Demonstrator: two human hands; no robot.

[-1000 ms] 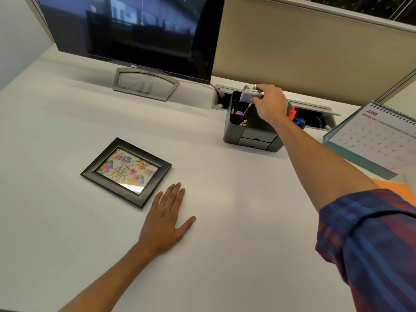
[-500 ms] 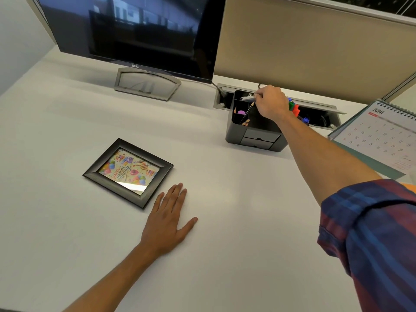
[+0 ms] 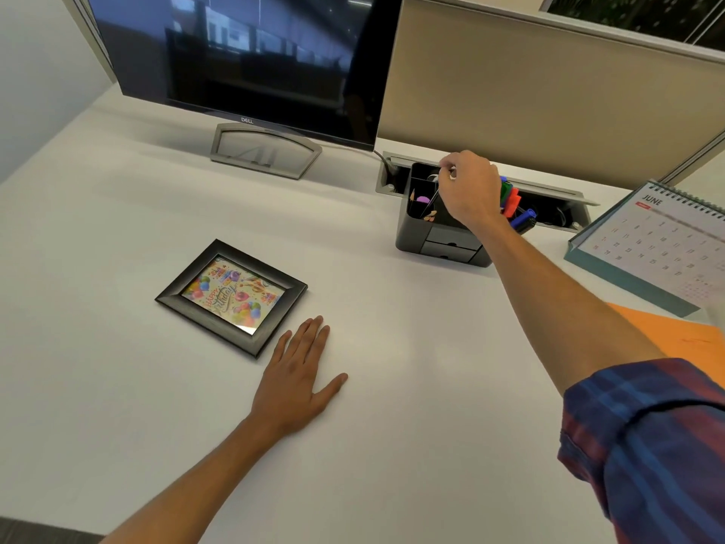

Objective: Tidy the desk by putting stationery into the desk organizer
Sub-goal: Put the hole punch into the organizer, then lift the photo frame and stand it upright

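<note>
Hovering over the desk organizer (image 3: pixel 439 245) at the desk's back edge, right hand (image 3: pixel 469 190) has fingers pinched narrow on sth small & silvery, can't tell what. Left hand (image 3: pixel 296 380) lies flat, fingers spread. Risk: letting go off-centre drops it behind/outside the compartment.

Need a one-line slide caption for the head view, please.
Right hand reaches into the desk organizer beside the markers; left hand lies flat by the picture frame.

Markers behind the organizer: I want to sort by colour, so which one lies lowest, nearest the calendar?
The blue marker; the green marker and red marker sit above it, against the right hand.
</note>
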